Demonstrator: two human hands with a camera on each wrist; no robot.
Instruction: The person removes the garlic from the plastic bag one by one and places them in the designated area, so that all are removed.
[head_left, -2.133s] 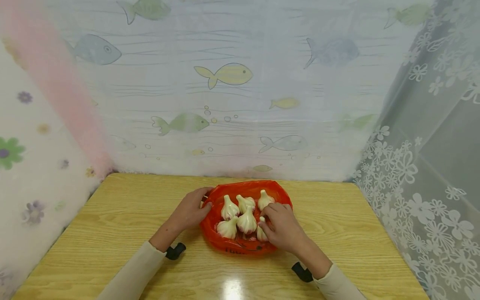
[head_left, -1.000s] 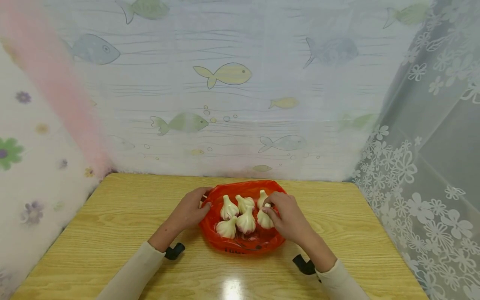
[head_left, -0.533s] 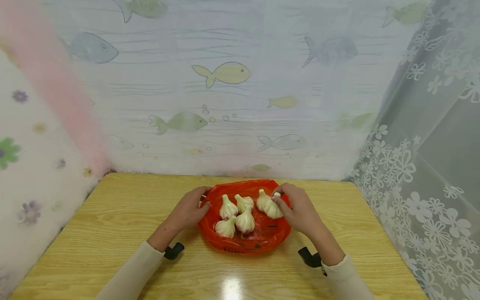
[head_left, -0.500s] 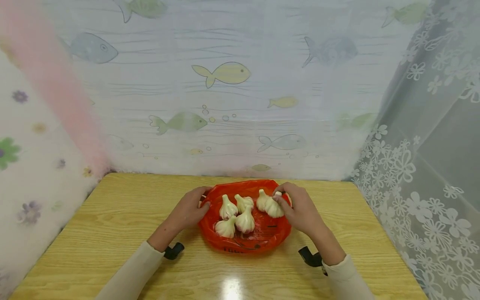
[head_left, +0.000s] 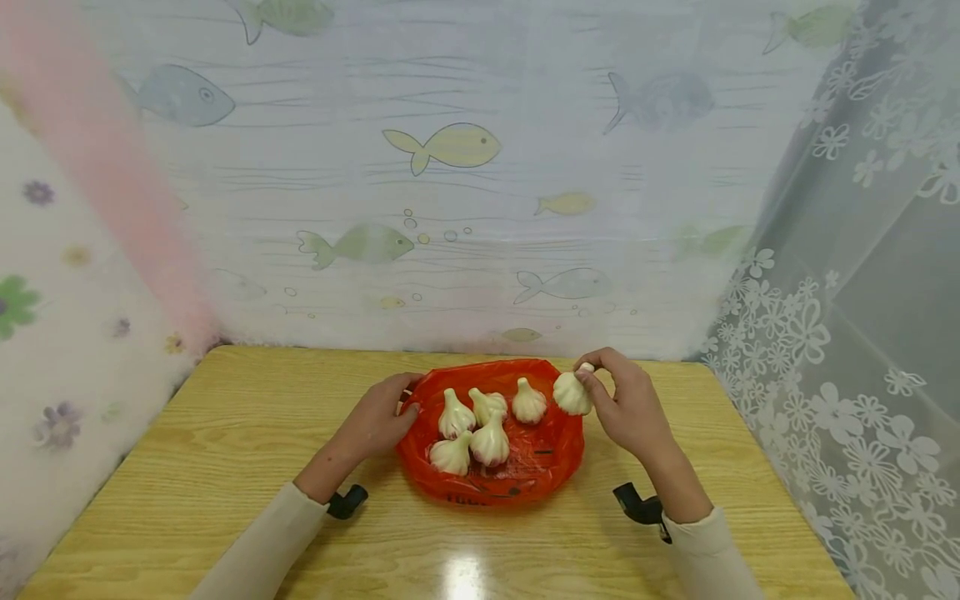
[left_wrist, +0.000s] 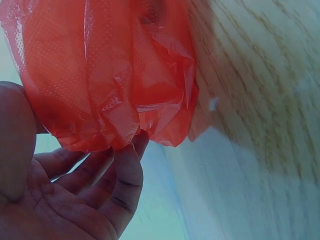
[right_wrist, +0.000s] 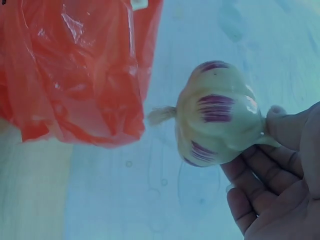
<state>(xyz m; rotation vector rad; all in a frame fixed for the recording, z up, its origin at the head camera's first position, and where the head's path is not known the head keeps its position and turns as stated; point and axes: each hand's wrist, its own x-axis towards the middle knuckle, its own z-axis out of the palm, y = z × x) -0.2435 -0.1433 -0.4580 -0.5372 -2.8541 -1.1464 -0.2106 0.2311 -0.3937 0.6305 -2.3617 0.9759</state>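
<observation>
A red plastic bag (head_left: 536,467) lies on the table with its mouth spread wide, and several white garlic bulbs (head_left: 491,442) sit inside it. My left hand (head_left: 375,421) grips the bag's left edge, its thumb over the rim; in the left wrist view the fingertips meet the crinkled red plastic. Just beyond the bag's right rim, my right hand (head_left: 630,408) pinches one garlic bulb (head_left: 572,394) by its stem, held up off the table. The right wrist view shows purple streaks on this bulb (right_wrist: 215,115) and a tuft of roots, apart from the bag.
A light wooden table (head_left: 262,417) carries everything. Behind it hangs a fish-patterned curtain (head_left: 480,275), with a sheer flowered curtain (head_left: 810,333) to the right. Black wrist mounts (head_left: 637,504) protrude beneath both forearms.
My right hand has lifted a garlic bulb from the bag's near right side and carried it up and right, over the rim. The left hand keeps its hold.
</observation>
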